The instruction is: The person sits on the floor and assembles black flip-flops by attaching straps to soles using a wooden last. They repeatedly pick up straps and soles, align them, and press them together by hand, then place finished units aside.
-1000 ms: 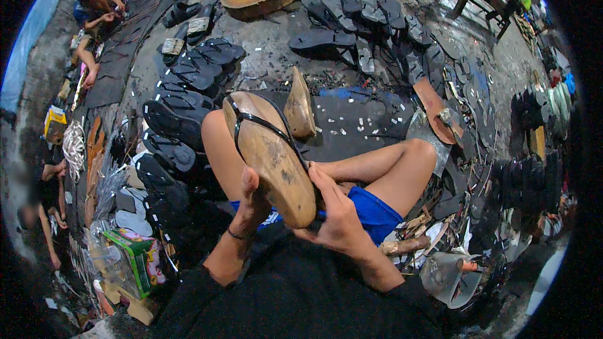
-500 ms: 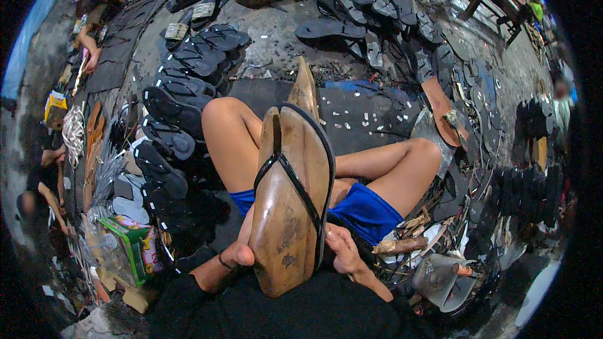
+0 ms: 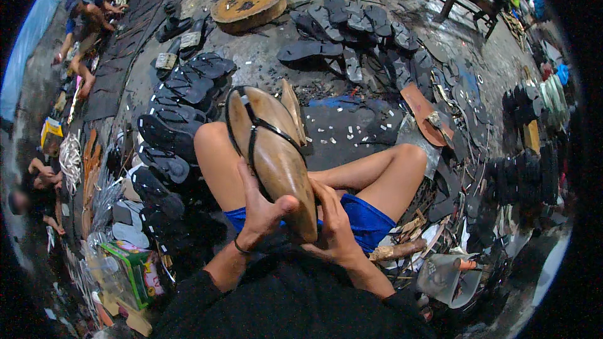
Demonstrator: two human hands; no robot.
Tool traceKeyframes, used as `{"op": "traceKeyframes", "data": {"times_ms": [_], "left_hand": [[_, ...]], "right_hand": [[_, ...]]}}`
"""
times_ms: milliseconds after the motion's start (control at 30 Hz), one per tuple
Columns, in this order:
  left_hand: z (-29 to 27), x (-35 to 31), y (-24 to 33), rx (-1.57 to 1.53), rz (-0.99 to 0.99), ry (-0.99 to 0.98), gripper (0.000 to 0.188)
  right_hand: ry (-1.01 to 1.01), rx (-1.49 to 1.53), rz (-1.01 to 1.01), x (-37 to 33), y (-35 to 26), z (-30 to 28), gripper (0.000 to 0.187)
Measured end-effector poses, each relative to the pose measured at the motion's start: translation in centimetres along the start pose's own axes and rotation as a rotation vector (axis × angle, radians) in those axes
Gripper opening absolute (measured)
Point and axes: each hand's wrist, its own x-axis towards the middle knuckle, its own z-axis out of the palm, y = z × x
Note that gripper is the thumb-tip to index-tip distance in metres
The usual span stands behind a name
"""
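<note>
1. It's dim in here, the grey floor (image 3: 254, 56) only softly lit; the brightest glow is at the far upper right.
2. A pale sheen glints off the glossy wooden last (image 3: 279, 172).
3. The black shirt (image 3: 289, 301) sinks into grainy shadow.
4. At the left rim, the blue sheet (image 3: 28, 56) bows and a co-worker's head (image 3: 19, 202) blurs.
5. Corners go black.

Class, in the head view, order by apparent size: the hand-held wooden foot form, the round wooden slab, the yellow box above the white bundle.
1. Wooden foot form
2. Round wooden slab
3. Yellow box
Apparent size only: the first is nearest, so true sizes stay unsure.
</note>
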Motion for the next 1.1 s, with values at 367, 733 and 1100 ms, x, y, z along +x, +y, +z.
{"op": "traceKeyframes", "data": {"times_ms": [367, 733, 1100], "left_hand": [[0.2, 0.5, 3.2, 0.916, 0.396, -0.386, 0.049], [0.8, -5.2, 0.8, 0.131, -0.418, -0.693, 0.032], [-0.6, -6.9, 3.0, -0.122, -0.742, -0.661, 0.036]], "right_hand": [[0.089, 1.275, 0.413, -1.0, -0.3, -1.1, 0.105], [0.6, 1.414, 0.751, -6.8, -3.3, -1.9, 0.091], [0.505, 1.806, 0.521, -6.9, -3.0, -1.6, 0.083]]}}
